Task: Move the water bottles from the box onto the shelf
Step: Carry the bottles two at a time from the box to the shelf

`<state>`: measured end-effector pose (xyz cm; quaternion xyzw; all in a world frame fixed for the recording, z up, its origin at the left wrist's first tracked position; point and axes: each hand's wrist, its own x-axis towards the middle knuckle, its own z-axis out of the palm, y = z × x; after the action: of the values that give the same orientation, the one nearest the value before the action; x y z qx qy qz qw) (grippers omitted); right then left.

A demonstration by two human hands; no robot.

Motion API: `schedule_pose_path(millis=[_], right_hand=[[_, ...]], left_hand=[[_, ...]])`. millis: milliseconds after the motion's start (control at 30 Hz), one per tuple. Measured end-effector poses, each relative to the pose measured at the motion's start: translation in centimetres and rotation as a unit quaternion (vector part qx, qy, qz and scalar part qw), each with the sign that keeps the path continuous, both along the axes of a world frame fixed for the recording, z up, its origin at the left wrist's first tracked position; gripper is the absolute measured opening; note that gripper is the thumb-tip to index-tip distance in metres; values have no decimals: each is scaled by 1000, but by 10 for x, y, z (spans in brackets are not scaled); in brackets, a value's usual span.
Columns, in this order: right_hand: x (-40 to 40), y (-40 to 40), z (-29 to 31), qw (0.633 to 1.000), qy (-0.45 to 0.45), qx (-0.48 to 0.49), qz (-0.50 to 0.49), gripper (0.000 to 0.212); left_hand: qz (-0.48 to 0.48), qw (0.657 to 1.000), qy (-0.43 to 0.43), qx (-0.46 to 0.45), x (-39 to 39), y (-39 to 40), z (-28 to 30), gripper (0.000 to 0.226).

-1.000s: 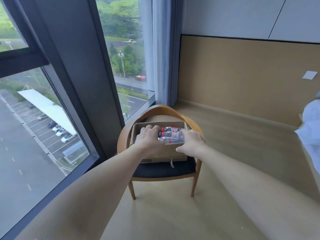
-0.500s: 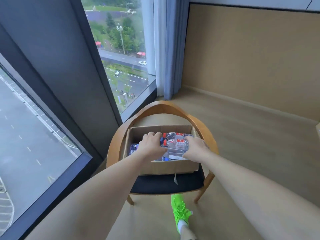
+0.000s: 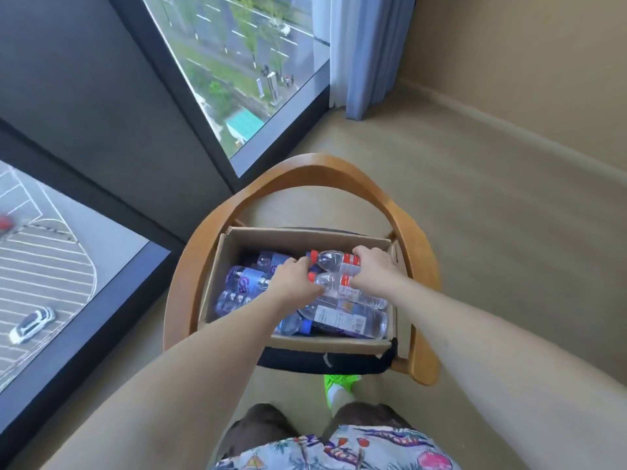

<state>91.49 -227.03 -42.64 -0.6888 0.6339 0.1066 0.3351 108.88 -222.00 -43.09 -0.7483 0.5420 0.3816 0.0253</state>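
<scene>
An open cardboard box (image 3: 209, 290) sits on a wooden chair and holds several plastic water bottles lying flat. Two clear bottles with red caps and red labels lie on top: an upper bottle (image 3: 330, 257) and a lower bottle (image 3: 328, 283). My left hand (image 3: 293, 279) curls its fingers around their cap ends. My right hand (image 3: 371, 270) curls over their labelled bodies. Blue-labelled bottles (image 3: 245, 278) fill the box's left side, and a large clear bottle (image 3: 342, 318) lies near the front. No shelf is in view.
The chair's curved wooden backrest (image 3: 305, 168) wraps around the box, and its dark seat cushion (image 3: 305, 362) shows in front. A floor-to-ceiling window (image 3: 237, 69) stands at left, a blue curtain (image 3: 369, 52) in the corner. My green shoe (image 3: 339, 385) is under the chair's front.
The view has tilted down and moved closer to the box. Both hands have stayed on the red-capped bottles, which have shifted little inside the box.
</scene>
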Motion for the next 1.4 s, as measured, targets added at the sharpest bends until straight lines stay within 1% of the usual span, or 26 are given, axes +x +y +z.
schedule_pose_path(millis=[167, 267, 400, 500, 567, 633, 733, 867, 967, 1000, 1067, 1100, 1167, 1200, 1233, 1300, 1367, 1400], right_hand=[[4, -19, -32, 1000, 4, 19, 8, 56], [7, -30, -47, 1000, 14, 25, 10, 64], [5, -41, -62, 995, 25, 94, 1, 67], [6, -49, -71, 993, 19, 120, 3, 69], [6, -52, -76, 992, 19, 127, 5, 67], [4, -55, -81, 991, 26, 130, 13, 65], [3, -56, -86, 990, 34, 135, 23, 60], [3, -62, -87, 987, 17, 157, 5, 58], [2, -67, -87, 983, -1, 180, -21, 56], [3, -69, -86, 981, -12, 190, -29, 55], [2, -75, -85, 976, -41, 210, -50, 48], [2, -77, -83, 972, -58, 220, -66, 41], [0, -77, -80, 954, -101, 257, -116, 20], [0, -74, -78, 940, -124, 284, -143, 12], [0, -69, -77, 925, -146, 305, -171, 10], [-2, -61, -79, 899, -181, 328, -226, 16], [1, -55, -82, 886, -197, 334, -254, 26], [5, -53, -83, 884, -203, 334, -256, 30]], left_hand=[[-15, 999, 21, 30, -2, -22, -34, 63], [-33, 998, 23, 38, -2, -32, -53, 66], [-29, 995, 70, 71, 2, -36, -71, 68], [-29, 993, 77, 88, 4, -41, -80, 64], [-2, 990, 91, 109, 6, -46, -84, 59], [45, 980, 129, 144, 9, -51, -87, 55], [121, 953, 209, 185, 18, -52, -91, 59], [218, 915, 282, 191, 21, -43, -95, 71], [284, 868, 365, 181, 17, -38, -102, 64], [303, 852, 389, 176, 16, -38, -102, 65], [336, 817, 435, 173, 12, -41, -99, 75], [354, 799, 455, 172, 10, -42, -97, 80], [398, 773, 468, 159, 5, -43, -92, 81], [422, 765, 463, 149, 3, -45, -90, 75], [447, 760, 451, 142, 1, -46, -87, 67], [492, 739, 435, 146, -3, -48, -82, 51], [546, 689, 451, 155, -4, -50, -78, 45], [566, 668, 456, 156, -3, -51, -75, 49]])
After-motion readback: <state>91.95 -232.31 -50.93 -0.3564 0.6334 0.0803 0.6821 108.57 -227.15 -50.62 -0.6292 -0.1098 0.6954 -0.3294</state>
